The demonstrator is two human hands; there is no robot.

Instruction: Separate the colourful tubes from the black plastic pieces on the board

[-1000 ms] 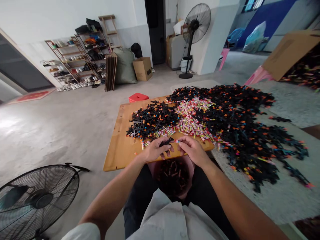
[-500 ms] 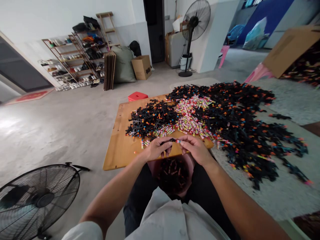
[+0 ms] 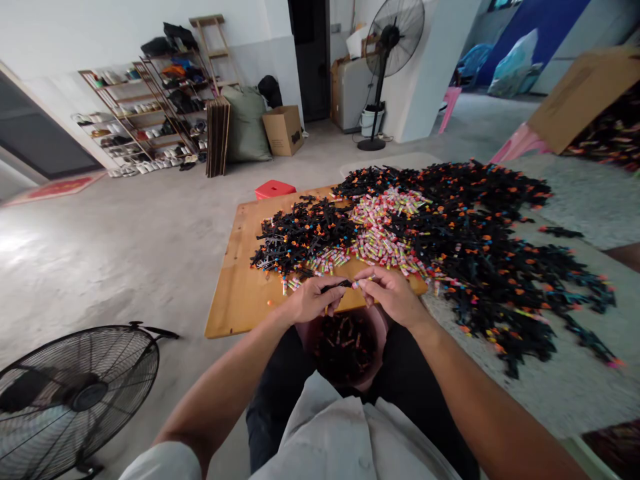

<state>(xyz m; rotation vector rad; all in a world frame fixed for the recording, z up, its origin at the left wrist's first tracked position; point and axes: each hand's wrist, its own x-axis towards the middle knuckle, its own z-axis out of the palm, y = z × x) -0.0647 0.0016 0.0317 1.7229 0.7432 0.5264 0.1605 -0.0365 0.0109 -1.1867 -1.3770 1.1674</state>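
My left hand (image 3: 313, 298) is closed around a small black toy gun (image 3: 342, 285), whose dark end pokes out toward the right. Facing it, my right hand (image 3: 390, 292) pinches a small tube with a pink and white wrapper (image 3: 356, 285), held against or close to the gun's tip; whether they are joined I cannot tell. Both hands are over the front edge of the wooden board (image 3: 235, 293). Beyond them lie a heap of wrapped tubes (image 3: 383, 233) and black toy guns with orange tips (image 3: 305, 233). Between my knees a pink bucket (image 3: 383, 333) holds more dark pieces.
More toy guns (image 3: 480, 260) spread across a pale surface on the right. A floor fan (image 3: 90, 397) stands at lower left, a red stool (image 3: 275, 189) behind the board. Farther back are a shoe rack (image 3: 135, 113), a cardboard box (image 3: 283, 131) and a standing fan (image 3: 390, 40).
My hands remain together at nearly the same spot. The fingers of my right hand have shifted slightly on the tube, and the view has tilted a little.
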